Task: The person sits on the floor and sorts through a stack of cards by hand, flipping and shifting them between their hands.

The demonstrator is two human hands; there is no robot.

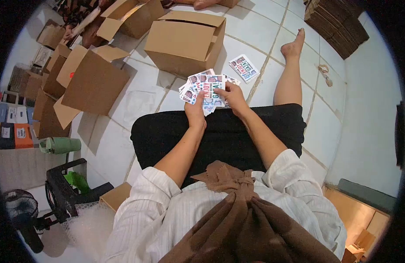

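Note:
Both hands hold a loose, fanned bunch of printed cards (212,90) above my lap. My left hand (195,111) grips the bunch from its lower left side, the thumb lying on the front card. On the right side, my right hand (234,97) pinches the cards, its thumb also on the front. Red and green lettering, "ENJOY" and "GAZA!", shows on the top card. A separate stack of similar cards (244,68) lies on the tiled floor beyond my right hand.
A closed cardboard box (180,46) stands just ahead. Open boxes (95,83) are at the left, with a green tumbler (60,145) and a small fan (21,204) nearer. Flattened cardboard (336,26) is piled at the upper right. Part of another person (205,4) shows at the top.

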